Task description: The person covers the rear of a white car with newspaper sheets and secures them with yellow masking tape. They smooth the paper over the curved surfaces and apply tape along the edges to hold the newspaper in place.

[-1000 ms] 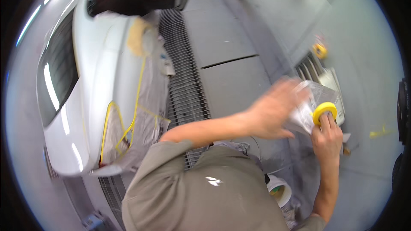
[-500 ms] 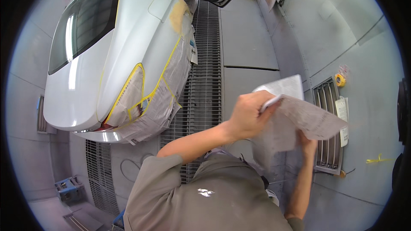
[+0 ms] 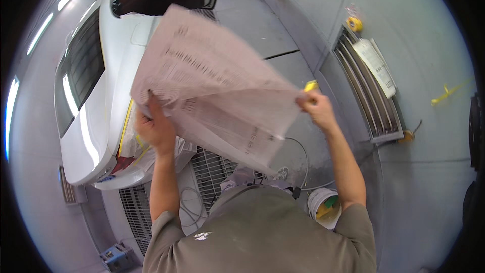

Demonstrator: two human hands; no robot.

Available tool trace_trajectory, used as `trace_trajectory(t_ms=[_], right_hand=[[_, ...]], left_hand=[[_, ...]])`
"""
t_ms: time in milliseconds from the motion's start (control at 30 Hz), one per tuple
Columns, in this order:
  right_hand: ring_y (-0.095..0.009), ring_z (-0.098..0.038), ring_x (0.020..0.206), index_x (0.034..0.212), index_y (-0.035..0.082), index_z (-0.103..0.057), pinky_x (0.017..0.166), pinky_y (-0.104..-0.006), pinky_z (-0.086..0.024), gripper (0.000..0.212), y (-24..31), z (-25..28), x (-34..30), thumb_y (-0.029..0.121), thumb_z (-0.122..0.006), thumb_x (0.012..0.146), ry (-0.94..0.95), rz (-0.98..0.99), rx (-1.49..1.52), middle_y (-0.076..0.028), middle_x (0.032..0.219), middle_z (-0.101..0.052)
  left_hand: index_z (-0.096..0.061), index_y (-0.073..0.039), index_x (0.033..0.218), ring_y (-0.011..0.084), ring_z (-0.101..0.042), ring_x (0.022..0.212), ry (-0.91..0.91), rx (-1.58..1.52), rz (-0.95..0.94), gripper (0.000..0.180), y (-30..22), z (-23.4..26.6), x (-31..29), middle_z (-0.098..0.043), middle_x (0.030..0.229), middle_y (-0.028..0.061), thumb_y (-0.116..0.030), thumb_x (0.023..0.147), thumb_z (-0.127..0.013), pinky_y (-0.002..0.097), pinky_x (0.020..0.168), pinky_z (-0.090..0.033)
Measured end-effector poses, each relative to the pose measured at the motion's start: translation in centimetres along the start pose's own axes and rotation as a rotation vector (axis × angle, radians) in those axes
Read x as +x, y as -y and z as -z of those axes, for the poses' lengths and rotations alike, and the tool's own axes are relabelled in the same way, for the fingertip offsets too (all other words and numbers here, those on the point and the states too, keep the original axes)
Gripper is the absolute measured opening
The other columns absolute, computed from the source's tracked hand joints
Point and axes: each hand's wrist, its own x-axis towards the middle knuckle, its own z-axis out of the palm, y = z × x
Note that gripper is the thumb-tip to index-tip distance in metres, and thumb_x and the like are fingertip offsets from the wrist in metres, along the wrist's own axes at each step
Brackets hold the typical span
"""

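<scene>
A sheet of newspaper (image 3: 217, 76) is spread in front of me, blurred a little by motion. My left hand (image 3: 156, 127) grips its left edge, the thumb on the printed side. The right corner is pinched in my right hand (image 3: 318, 110). Just above those right fingers shows a small yellow object (image 3: 311, 86), too blurred to name surely. Behind the sheet stands a white car (image 3: 83, 162), its rear corner partly covered with masking paper (image 3: 183, 152) and edged with yellow masking tape (image 3: 125, 126). The newspaper hides much of the car's side.
A wall vent (image 3: 361, 86) is on the right, with papers (image 3: 375, 65) tucked at it and a yellow tape roll (image 3: 354, 24) above. A white bucket (image 3: 323, 207) stands near my right elbow. Floor grating (image 3: 212, 169) and a hose (image 3: 189, 212) lie below; a blue box (image 3: 117, 258) sits lower left.
The newspaper, folded over at my right before, is now spread wide and moved left toward the car. My hands have moved apart, and the view has shifted.
</scene>
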Motion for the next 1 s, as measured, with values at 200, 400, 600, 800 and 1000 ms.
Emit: trace_trajectory(t_ms=[200, 400, 600, 800, 1000], right_hand=[[-0.011, -0.069, 0.089, 0.108, -0.002, -0.077, 0.079, -0.0309, -0.063, 0.028, 0.5, -2.6, -1.2, 0.024, -0.074, 0.1, -0.102, -0.013, 0.373, -0.003, 0.097, -0.073], [-0.014, -0.072, 0.096, 0.114, 0.001, -0.073, 0.084, -0.0344, -0.064, 0.042, 5.2, -5.0, -2.5, 0.04, -0.077, 0.1, -0.095, -0.09, 0.409, -0.006, 0.107, -0.075], [-0.019, -0.073, 0.102, 0.119, 0.001, -0.07, 0.09, -0.0409, -0.063, 0.027, 6.7, -12.7, -4.3, 0.022, -0.064, 0.104, -0.037, -0.216, 0.638, -0.009, 0.114, -0.075], [-0.009, -0.063, 0.097, 0.107, 0.012, -0.066, 0.074, -0.0302, -0.06, 0.016, 7.0, -8.0, -0.9, 0.023, -0.054, 0.106, -0.252, -0.12, 0.605, -0.001, 0.105, -0.066], [-0.002, -0.056, 0.077, 0.105, 0.007, -0.068, 0.064, -0.0203, -0.051, 0.021, 10.1, -2.7, 2.8, 0.025, -0.058, 0.11, -0.399, 0.123, 0.253, 0.006, 0.088, -0.06]], left_hand=[[-0.072, 0.005, 0.101, 0.0059, -0.053, 0.071, -0.023, 0.087, -0.001, 0.036, 1.5, 1.7, 0.7, -0.066, 0.077, 0.0008, -0.028, 0.11, -0.063, 0.0252, 0.063, -0.041], [-0.072, 0.007, 0.105, 0.0098, -0.057, 0.073, -0.096, 0.0, -0.038, 0.037, 4.6, 0.9, 1.7, -0.069, 0.081, 0.0047, -0.027, 0.111, -0.062, 0.0291, 0.066, -0.046], [-0.073, 0.008, 0.116, 0.0153, -0.069, 0.089, -0.054, 0.042, 0.093, 0.036, 8.1, 3.0, 2.4, -0.078, 0.1, 0.0122, -0.027, 0.111, -0.061, 0.0311, 0.079, -0.053], [-0.072, 0.006, 0.107, 0.0105, -0.058, 0.069, -0.157, 0.047, 0.002, 0.026, 11.2, 4.1, 2.4, -0.072, 0.081, 0.0085, -0.018, 0.11, -0.062, 0.0297, 0.062, -0.046], [-0.071, 0.004, 0.105, 0.0102, -0.058, 0.063, -0.168, 0.012, -0.043, 0.021, 12.1, 5.0, 0.9, -0.071, 0.075, 0.0084, -0.016, 0.107, -0.064, 0.03, 0.058, -0.045]])
